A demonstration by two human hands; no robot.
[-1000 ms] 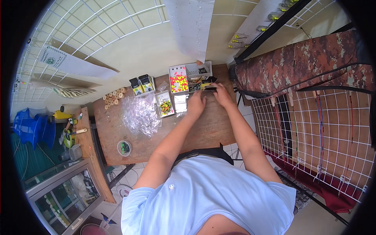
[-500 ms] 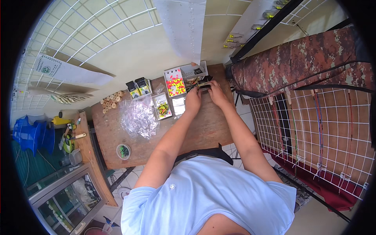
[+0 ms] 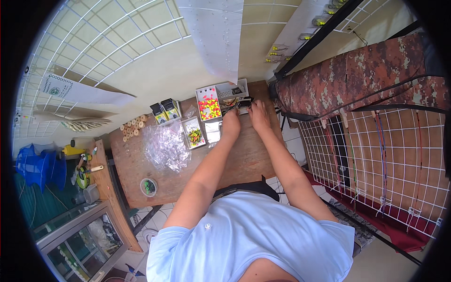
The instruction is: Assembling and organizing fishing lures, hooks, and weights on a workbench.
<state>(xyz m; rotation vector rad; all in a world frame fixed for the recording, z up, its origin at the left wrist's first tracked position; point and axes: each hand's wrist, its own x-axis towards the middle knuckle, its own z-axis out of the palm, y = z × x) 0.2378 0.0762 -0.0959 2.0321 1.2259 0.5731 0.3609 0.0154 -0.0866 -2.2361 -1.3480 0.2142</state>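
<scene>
My left hand [image 3: 231, 124] is closed at the front of a white tray [image 3: 225, 89] at the back of the wooden table, with a thin dark bit at its fingertips. Beside it, my right hand [image 3: 259, 117] has its fingers bent together at the tray's right end, next to small dark pieces. What either hand grips is too small to make out. Left of my hands stand a white box of red and yellow beads or floats [image 3: 209, 107] and a smaller white box of mixed yellow, red and dark pieces [image 3: 194, 135]. A silvery white packet [image 3: 213, 132] lies beside my left wrist.
A heap of clear plastic bags [image 3: 165, 146] spreads over the table's left half, with wooden discs [image 3: 133, 127] and black-and-yellow boxes [image 3: 165, 111] behind. A round tub [image 3: 149, 187] sits near the front left edge. A camouflage bag [image 3: 352, 77] and white wire grid [image 3: 376, 160] flank the right.
My hands have drawn slightly apart, and the dark strip that spanned them is no longer seen between them. The view has shifted a little.
</scene>
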